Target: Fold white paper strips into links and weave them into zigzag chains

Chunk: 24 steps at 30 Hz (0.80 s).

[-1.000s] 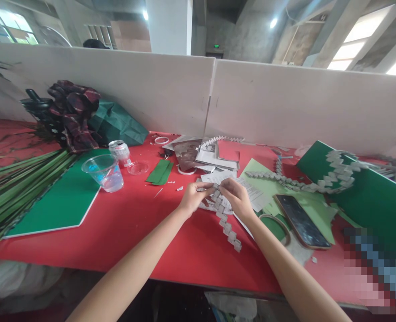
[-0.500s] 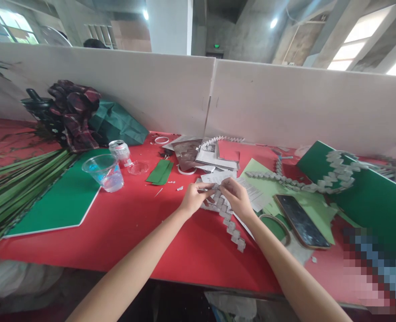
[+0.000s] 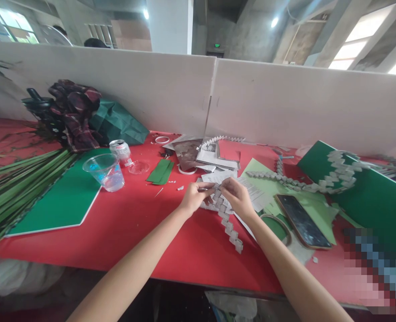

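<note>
A zigzag chain of folded grey printed paper (image 3: 230,230) hangs from between my hands and trails toward the table's front edge. Its upper end is pinched by my left hand (image 3: 195,197), thumb against fingers. Close by on the right, my right hand (image 3: 235,193) is also closed on that end, its fingertips nearly meeting the left ones. The fingertips partly hide the links they hold. Beneath and behind the hands lie printed paper sheets (image 3: 254,194).
Another folded paper chain (image 3: 292,182) runs over light green paper (image 3: 322,219) onto a green board (image 3: 375,205). A phone (image 3: 303,221) lies at right. Leftward stand a plastic cup (image 3: 106,172) and a can (image 3: 120,151), beside green paper strips (image 3: 161,171) and long green leaves (image 3: 20,192).
The hanging end of the paper chain has swung slightly to the left. Both hands stay almost in the same place, still gripping the upper end.
</note>
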{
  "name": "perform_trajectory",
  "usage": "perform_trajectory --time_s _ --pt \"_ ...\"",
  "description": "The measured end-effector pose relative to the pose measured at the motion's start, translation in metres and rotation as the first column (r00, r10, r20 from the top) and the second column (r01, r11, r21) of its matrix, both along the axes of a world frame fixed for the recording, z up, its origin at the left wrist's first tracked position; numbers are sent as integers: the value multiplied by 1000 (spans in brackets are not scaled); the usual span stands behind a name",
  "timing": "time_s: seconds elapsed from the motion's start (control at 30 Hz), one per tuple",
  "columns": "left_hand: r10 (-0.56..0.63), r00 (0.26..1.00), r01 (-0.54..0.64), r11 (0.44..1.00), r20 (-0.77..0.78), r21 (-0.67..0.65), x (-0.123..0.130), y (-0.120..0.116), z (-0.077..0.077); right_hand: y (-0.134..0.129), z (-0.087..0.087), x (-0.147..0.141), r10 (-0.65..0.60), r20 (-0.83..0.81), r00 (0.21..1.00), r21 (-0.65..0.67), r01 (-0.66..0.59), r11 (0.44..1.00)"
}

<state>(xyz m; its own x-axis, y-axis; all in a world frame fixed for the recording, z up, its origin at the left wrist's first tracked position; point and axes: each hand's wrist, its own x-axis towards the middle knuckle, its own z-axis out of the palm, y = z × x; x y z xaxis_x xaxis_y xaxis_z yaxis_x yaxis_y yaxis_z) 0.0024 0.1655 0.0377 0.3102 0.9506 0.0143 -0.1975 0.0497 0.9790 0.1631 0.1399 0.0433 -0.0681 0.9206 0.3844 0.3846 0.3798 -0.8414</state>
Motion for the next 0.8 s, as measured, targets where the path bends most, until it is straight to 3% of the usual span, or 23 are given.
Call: perform_trajectory --time_s 0.37,0.7,0.8 --pt "-5 999 5 1000 37 -24 -2 2 -4 -1 1 -1 -2 12 1000 17 2 1000" --pt "52 991 -22 973 -125 228 -1 0 -3 -2 -1 -2 -56 12 998 2 56 998" --pt "72 987 -36 970 -142 242 -1 0 -4 -3 0 -3 -48 -6 999 4 48 999"
